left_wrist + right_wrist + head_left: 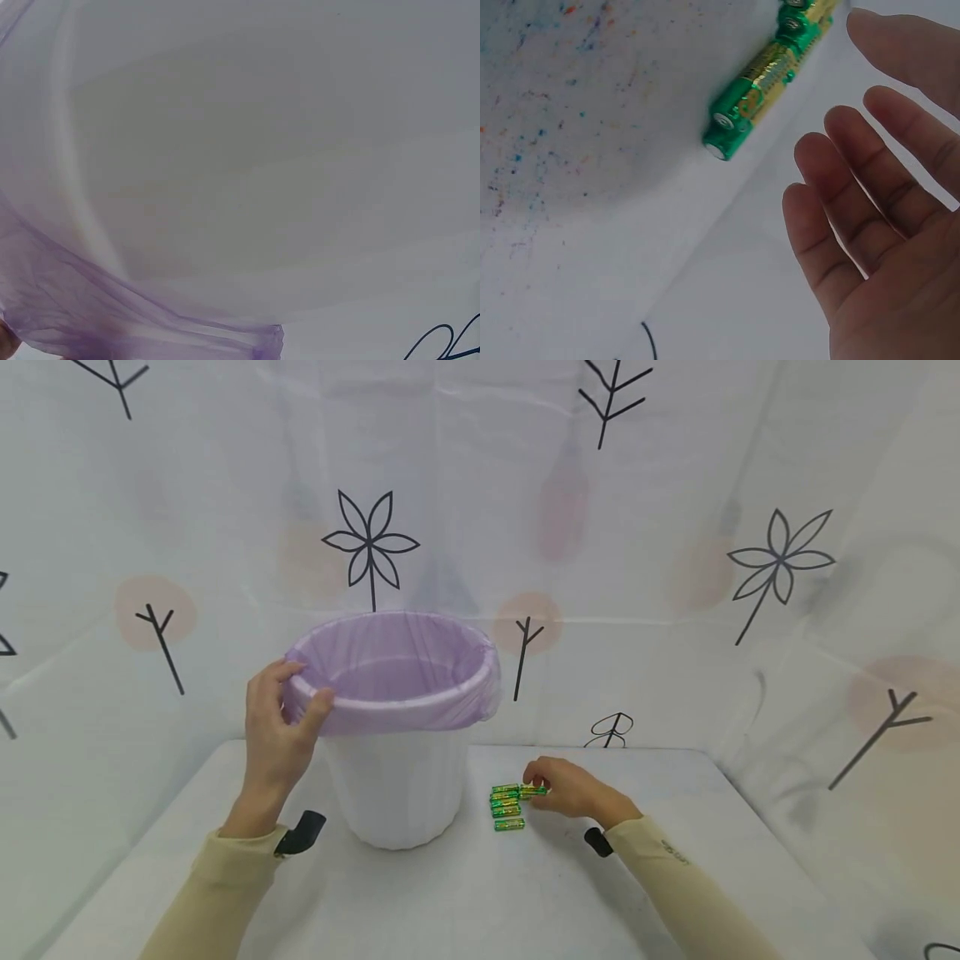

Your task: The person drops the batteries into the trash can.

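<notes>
At the left of the head view stands a white trash can (401,785), its rim covered by a purple bag (412,717). My left hand (279,722) grips this rim from the left side, fingers and thumb spread along it. The left wrist view is mostly the can's white wall (240,165), with the bag's folded edge (142,322) below. Several green and gold batteries (506,811) lie grouped to the right of the can. My right hand (567,787) is beside them; in the right wrist view its fingers are loosely bent and apart from the batteries (757,90).
Everything stands on a white table (457,902), speckled with small coloured marks in the right wrist view. A white curtain (465,468) with printed plants hangs behind and at the sides.
</notes>
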Action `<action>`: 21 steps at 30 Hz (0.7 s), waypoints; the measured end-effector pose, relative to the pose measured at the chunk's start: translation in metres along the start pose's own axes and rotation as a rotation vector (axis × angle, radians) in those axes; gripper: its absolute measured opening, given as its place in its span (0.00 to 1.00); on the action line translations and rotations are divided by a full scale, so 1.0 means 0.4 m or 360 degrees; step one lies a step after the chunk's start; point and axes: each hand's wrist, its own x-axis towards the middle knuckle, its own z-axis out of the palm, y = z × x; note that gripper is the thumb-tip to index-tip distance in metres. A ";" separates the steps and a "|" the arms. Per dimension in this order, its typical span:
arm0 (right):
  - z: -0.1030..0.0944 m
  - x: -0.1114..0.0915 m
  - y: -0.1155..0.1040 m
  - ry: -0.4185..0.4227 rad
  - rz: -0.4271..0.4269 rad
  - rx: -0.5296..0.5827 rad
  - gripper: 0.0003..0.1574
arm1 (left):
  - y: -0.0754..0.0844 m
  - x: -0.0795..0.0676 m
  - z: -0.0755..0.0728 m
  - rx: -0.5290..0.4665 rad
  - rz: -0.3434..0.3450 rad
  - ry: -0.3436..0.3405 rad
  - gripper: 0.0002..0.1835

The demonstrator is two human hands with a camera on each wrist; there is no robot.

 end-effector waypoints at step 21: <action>0.049 0.031 0.019 -0.0078 0.0051 -0.0157 0.18 | -0.003 0.002 -0.002 -0.0007 0.0013 0.0006 0.28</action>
